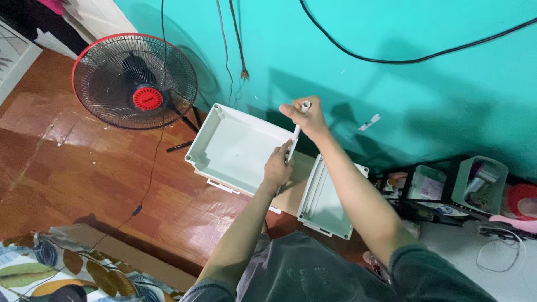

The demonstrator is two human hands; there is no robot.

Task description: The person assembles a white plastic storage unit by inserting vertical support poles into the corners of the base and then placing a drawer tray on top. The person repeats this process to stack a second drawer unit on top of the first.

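**Both hands on a white rod above a grey tray**

We are looking down at our two bare arms reaching out over a reddish wooden floor (84, 168). Our right hand (306, 116) is closing around the upper end of a slim white rod (297, 130), with the rod's round tip sticking out above the curled fingers. Our left hand (278, 165) is pinching the lower end of the same rod, right at the near right corner of a shallow grey plastic tray (235, 146). The rod is standing nearly upright, tilting a little, and running between the two hands at that corner; whether its foot is seated in the tray we cannot tell, since the left hand is covering it.

The tray is lying open side up on the floor. Just beside it to the right, a second grey tray piece (325, 197) is leaning with its ribbed side showing, partly behind our right forearm, and a flat brown board (296, 184) is lying between the two.

Beyond the tray a red-rimmed floor fan (135, 81) is standing against the turquoise wall (425, 100), where a black cable (403, 60) is hanging. At far right a dark rack (447, 187) is holding small containers.
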